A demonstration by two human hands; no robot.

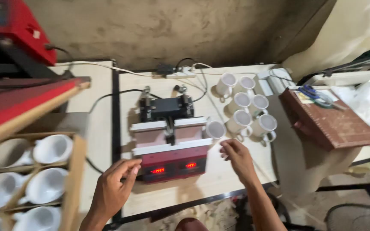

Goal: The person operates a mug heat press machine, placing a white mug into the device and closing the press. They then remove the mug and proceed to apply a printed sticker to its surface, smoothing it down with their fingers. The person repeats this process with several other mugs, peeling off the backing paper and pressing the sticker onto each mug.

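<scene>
Centre of frame: boxy red-and-black mug heat press [170, 145] on the pale wooden table [219, 179], two red digit displays glowing on its front. Your left hand [114, 186] rests at the press's lower-left corner, fingers curled loosely, holding nothing. Your right hand [236, 156] hovers open, empty, just right of the press, near a glossy white ceramic mug [215, 129] touching its side. Six more white mugs [249, 109] cluster upper right. Lower left: wooden divided crate [76, 171] of white cups.

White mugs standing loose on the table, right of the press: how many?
7: six clustered in pairs behind the right hand, and one mug against the press. More sit in the crate at left.
</scene>
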